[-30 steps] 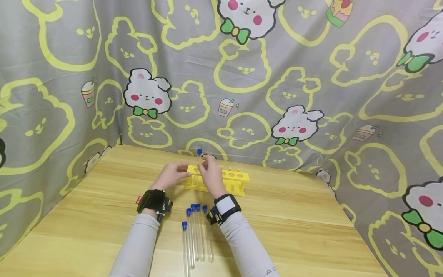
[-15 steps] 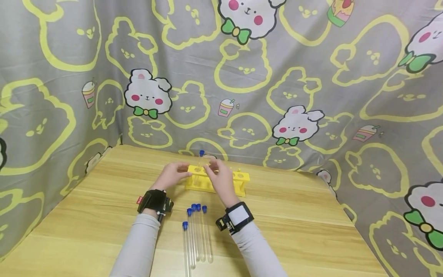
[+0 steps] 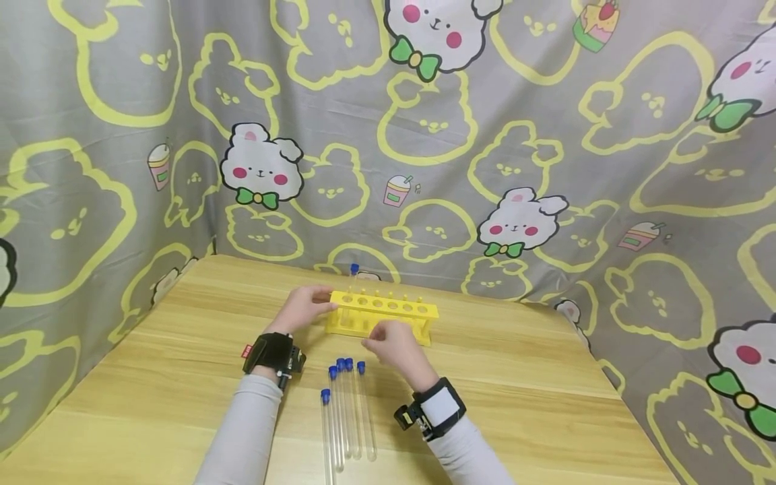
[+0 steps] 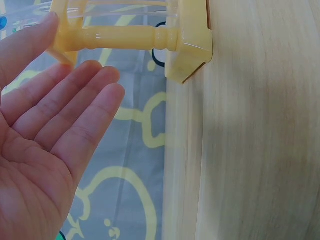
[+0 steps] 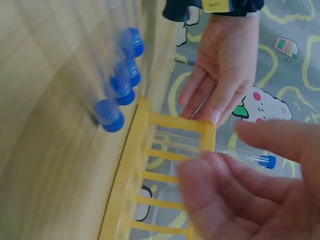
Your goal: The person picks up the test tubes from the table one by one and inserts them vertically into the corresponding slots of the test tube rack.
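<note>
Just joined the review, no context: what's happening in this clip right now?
A person works at a wooden table with a yellow test tube rack. The left hand steadies the rack's left end with straight fingers. One blue-capped tube stands in the rack's leftmost hole. The right hand hangs empty in front of the rack, near four capped tubes lying on the table.

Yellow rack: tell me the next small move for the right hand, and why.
Probably lower the right hand onto the nearest loose tube and pinch it near its blue cap. The yellow rack holds only one tube at its left end, the left hand rests against that end with straight fingers, and four capped tubes lie on the table just below the empty right hand.
</note>
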`<state>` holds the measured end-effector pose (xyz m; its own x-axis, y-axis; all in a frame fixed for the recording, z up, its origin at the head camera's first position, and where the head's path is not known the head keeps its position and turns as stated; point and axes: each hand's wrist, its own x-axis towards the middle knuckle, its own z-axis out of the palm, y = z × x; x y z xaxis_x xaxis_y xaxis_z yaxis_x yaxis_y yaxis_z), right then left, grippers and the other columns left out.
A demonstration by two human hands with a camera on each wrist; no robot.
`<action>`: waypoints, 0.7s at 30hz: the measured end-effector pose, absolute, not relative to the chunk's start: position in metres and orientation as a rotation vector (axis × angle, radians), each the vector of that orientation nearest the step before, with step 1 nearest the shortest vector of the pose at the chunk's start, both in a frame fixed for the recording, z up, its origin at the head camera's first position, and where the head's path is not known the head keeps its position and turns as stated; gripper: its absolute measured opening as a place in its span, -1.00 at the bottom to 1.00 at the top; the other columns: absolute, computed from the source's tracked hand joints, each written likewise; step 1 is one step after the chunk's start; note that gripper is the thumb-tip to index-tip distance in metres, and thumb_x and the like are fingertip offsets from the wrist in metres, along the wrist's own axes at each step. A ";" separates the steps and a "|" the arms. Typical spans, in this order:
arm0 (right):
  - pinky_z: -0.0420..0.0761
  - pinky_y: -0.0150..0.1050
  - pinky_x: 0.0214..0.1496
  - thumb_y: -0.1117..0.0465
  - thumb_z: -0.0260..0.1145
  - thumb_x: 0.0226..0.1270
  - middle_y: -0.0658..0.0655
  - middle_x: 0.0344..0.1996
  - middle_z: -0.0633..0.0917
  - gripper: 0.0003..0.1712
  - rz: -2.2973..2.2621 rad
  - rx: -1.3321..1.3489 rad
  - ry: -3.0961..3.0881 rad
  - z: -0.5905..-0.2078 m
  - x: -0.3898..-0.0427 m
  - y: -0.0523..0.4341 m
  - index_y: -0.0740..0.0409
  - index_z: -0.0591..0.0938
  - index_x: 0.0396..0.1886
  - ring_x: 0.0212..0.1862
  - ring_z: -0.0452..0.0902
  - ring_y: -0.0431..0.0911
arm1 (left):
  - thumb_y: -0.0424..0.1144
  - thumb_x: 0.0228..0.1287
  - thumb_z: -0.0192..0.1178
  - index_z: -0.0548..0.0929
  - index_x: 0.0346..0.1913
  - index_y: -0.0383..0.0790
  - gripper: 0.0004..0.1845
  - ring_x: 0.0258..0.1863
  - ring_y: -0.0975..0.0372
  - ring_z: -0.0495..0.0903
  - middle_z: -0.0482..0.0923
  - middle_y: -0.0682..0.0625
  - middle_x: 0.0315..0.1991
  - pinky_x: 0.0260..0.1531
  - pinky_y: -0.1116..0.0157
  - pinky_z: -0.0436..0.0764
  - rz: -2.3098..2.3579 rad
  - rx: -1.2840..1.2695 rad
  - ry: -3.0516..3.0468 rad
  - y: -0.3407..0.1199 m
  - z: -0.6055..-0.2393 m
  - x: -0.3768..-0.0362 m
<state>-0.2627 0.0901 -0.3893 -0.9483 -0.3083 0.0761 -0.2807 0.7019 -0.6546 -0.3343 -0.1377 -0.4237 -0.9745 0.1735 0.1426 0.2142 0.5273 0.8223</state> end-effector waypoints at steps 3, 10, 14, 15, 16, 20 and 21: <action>0.35 -0.43 -0.70 0.16 0.38 0.25 -0.03 -0.77 0.50 -0.72 -0.955 -0.483 2.820 -0.395 -0.259 0.091 0.24 0.63 -0.58 -0.72 0.31 -0.24 | -0.12 0.26 0.30 0.48 0.28 -0.30 -0.42 0.15 -0.06 0.58 0.59 -0.25 0.16 0.23 -0.02 0.52 -1.476 -0.340 -2.705 -0.137 -0.424 -0.334; 0.12 -0.47 -0.80 0.17 0.42 0.18 -0.15 -0.94 0.25 -0.46 -0.835 -0.430 2.811 -0.410 -0.256 0.086 0.03 0.36 -0.89 -0.84 0.14 -0.28 | -0.13 0.26 0.29 0.47 0.28 -0.33 -0.42 0.14 -0.07 0.59 0.60 -0.26 0.15 0.23 -0.02 0.52 -1.462 -0.351 -2.704 -0.138 -0.424 -0.335; 0.25 -0.45 -0.77 0.20 0.43 0.16 -0.09 -0.92 0.38 -0.59 -0.836 -0.372 2.785 -0.415 -0.255 0.083 0.17 0.52 -0.80 -0.82 0.27 -0.23 | -0.13 0.26 0.29 0.47 0.28 -0.34 -0.42 0.14 -0.07 0.59 0.60 -0.26 0.15 0.23 -0.03 0.52 -1.461 -0.353 -2.704 -0.138 -0.424 -0.335; 0.26 -0.44 -0.77 0.20 0.43 0.16 -0.09 -0.91 0.38 -0.59 -0.831 -0.365 2.782 -0.417 -0.255 0.082 0.16 0.51 -0.81 -0.82 0.28 -0.23 | -0.13 0.26 0.29 0.47 0.28 -0.34 -0.41 0.14 -0.07 0.59 0.60 -0.26 0.15 0.23 -0.03 0.52 -1.462 -0.354 -2.704 -0.138 -0.424 -0.335; 0.28 -0.44 -0.76 0.22 0.43 0.15 -0.08 -0.91 0.39 -0.60 -0.835 -0.353 2.775 -0.418 -0.255 0.082 0.16 0.51 -0.80 -0.81 0.28 -0.22 | -0.13 0.26 0.29 0.47 0.29 -0.33 -0.41 0.14 -0.07 0.59 0.60 -0.27 0.15 0.23 -0.03 0.52 -1.464 -0.354 -2.704 -0.138 -0.424 -0.335; 0.26 -0.44 -0.79 0.26 0.42 0.13 -0.06 -0.92 0.42 -0.57 -0.859 -0.319 2.743 -0.421 -0.253 0.080 0.14 0.47 -0.85 -0.83 0.28 -0.22 | -0.12 0.26 0.29 0.48 0.28 -0.32 -0.42 0.14 -0.07 0.59 0.60 -0.26 0.15 0.22 -0.02 0.53 -1.463 -0.356 -2.703 -0.138 -0.424 -0.335; 0.26 -0.45 -0.80 0.26 0.42 0.13 -0.05 -0.92 0.42 -0.58 -0.867 -0.311 2.736 -0.420 -0.252 0.079 0.17 0.50 -0.85 -0.83 0.28 -0.22 | -0.12 0.26 0.29 0.48 0.28 -0.31 -0.42 0.14 -0.06 0.59 0.60 -0.26 0.15 0.22 -0.02 0.53 -1.463 -0.357 -2.703 -0.138 -0.425 -0.335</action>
<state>-0.2524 0.0793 -0.4205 -0.9449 -0.2768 -0.1749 -0.1255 0.7996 -0.5873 -0.3349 -0.1384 -0.4245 -0.9723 0.1790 0.1501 0.2235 0.5266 0.8202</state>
